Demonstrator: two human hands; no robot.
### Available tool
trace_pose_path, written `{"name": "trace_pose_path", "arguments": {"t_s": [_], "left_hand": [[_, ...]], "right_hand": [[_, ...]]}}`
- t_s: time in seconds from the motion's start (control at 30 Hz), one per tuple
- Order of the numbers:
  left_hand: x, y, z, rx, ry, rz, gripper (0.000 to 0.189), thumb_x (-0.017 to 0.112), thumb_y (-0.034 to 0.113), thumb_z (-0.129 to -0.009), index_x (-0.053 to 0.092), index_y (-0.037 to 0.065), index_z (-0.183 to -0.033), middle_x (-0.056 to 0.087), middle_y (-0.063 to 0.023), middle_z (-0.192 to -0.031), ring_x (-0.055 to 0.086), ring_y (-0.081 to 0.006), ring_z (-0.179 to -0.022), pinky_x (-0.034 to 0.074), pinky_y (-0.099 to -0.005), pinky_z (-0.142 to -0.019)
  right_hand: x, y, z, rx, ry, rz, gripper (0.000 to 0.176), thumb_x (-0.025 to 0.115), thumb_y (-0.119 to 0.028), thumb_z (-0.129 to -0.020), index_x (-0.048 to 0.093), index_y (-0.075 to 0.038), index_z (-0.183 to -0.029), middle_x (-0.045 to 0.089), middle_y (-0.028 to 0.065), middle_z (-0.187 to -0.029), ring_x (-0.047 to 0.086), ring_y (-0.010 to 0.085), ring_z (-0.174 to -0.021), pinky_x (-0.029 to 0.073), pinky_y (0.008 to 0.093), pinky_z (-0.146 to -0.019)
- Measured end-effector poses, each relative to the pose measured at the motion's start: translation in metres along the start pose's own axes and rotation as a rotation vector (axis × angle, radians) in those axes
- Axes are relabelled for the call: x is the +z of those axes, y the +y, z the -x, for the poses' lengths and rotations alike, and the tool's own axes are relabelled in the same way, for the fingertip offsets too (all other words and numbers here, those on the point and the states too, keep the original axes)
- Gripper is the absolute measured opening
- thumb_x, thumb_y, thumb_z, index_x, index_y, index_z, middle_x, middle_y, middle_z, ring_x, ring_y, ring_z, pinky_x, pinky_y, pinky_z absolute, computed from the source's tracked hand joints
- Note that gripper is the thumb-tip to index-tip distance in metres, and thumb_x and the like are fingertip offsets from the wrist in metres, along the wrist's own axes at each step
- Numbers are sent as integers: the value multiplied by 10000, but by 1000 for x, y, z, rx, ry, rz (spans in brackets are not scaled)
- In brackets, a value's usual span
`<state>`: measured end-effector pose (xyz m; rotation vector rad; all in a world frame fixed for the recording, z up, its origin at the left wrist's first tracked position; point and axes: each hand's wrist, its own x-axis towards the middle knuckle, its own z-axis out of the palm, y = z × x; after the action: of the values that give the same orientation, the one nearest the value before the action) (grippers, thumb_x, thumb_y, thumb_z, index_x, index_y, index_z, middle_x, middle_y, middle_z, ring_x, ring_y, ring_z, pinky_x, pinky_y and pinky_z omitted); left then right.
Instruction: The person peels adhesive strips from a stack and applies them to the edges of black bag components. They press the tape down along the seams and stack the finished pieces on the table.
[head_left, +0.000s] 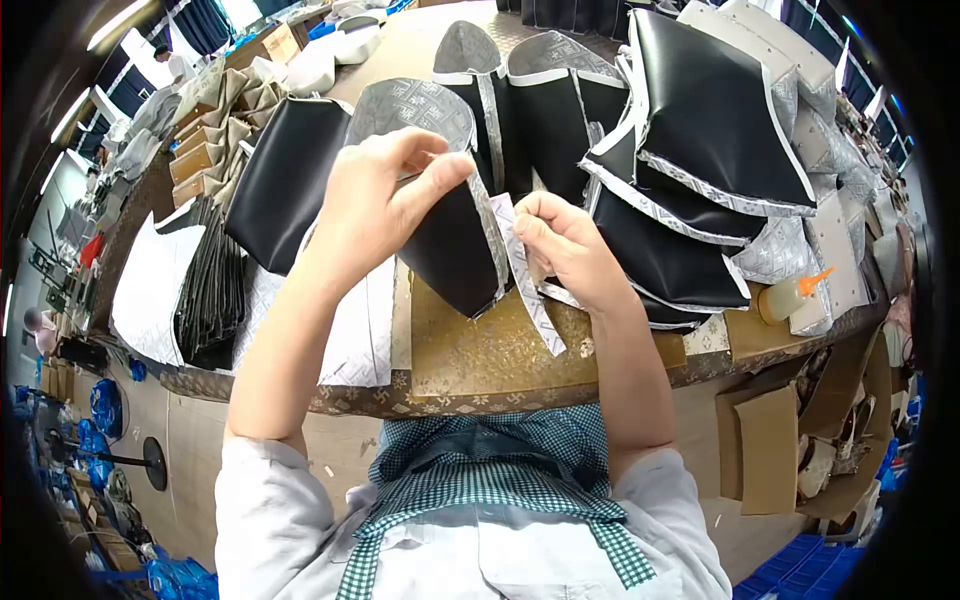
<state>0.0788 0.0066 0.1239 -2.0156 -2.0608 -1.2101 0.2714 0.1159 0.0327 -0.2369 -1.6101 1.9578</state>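
Note:
My left hand (395, 185) is raised over a black piece (445, 250) with a grey printed lining; its thumb and fingers are apart with nothing between them. To the right, my right hand (565, 245) pinches a narrow white printed strip (527, 285) near its upper end. The strip hangs down beside the black piece's taped edge, over the worn yellowish board (460, 350). More black pieces with pale edging (550, 110) stand behind my hands. Whether the strip touches the black piece I cannot tell.
Stacked black panels (710, 120) lie on the right, near a bottle with an orange nozzle (785, 300). Dark layered pieces (210, 290) and white sheets (150, 290) are at left. Below the table's right side is an open cardboard box (765, 450). A person (175, 65) is far back left.

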Motion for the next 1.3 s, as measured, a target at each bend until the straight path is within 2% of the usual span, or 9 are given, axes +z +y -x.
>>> {"name": "trace_pose_path", "arguments": {"t_s": [0.07,0.23,0.53,0.63,0.67,0.8,0.93,1.0,1.3], "left_hand": [[5,-1,-18,-108,-150,18,431,690,416,-873,708,-7,-953,711,-168,-827,704,-290,-791,537,-357,-710],[14,-7,-30,-94,-256,94,418,669,369,-906,672,-46,-856,552,-113,-600,481,-124,-584,431,-320,-570],[15,-7,-32,-99,-287,54,401,715,342,-876,654,-51,-822,535,-96,-591,439,-103,-576,406,-320,-533],[15,-9,-31,-143,-418,-75,328,759,291,-860,674,-25,-840,575,27,-650,441,-42,-638,391,-252,-551],[15,-11,-32,-175,-439,-6,289,794,236,-821,689,-32,-849,641,-15,-683,481,-46,-649,432,-265,-572],[17,-5,-33,-102,-406,-115,246,785,191,-808,690,-34,-835,627,-64,-653,499,-61,-634,450,-289,-581],[21,-5,-29,-41,-357,-184,283,793,224,-798,684,-35,-834,600,-84,-628,473,-77,-611,438,-295,-569],[23,-10,-29,-17,-315,-197,312,799,248,-791,676,-37,-826,582,-96,-616,453,-87,-599,429,-302,-561],[19,-10,-22,-22,-264,-161,372,801,275,-784,639,-60,-801,549,-107,-598,450,-105,-586,426,-324,-553]], "right_hand": [[-3,0,-8,12,-33,-1,100,576,-129,-985,586,-42,-938,523,-75,-832,446,4,-743,385,175,-655],[-7,2,-17,7,-62,29,123,596,-144,-978,602,-29,-936,532,-71,-821,470,2,-750,408,176,-652],[-10,17,-33,8,-26,136,150,635,-160,-952,638,-14,-919,553,-66,-776,473,5,-709,404,186,-615],[-10,14,-35,32,-16,181,160,654,-170,-940,648,-13,-907,554,-64,-758,470,8,-687,399,189,-600],[-9,12,-34,44,-18,194,163,660,-172,-936,651,-12,-904,553,-63,-752,469,9,-680,397,190,-596],[-6,21,-30,12,82,38,130,690,-133,-909,665,-6,-912,622,-35,-789,535,22,-715,439,181,-638],[9,22,2,35,231,-158,239,713,-62,-876,657,26,-1090,660,14,-876,574,44,-755,462,187,-678],[7,41,17,-24,301,-44,259,716,-65,-874,647,29,-1106,661,15,-884,565,38,-737,447,181,-656],[-7,102,60,134,492,256,166,718,-148,-881,673,11,-877,635,-14,-687,523,26,-617,415,208,-550]]}}
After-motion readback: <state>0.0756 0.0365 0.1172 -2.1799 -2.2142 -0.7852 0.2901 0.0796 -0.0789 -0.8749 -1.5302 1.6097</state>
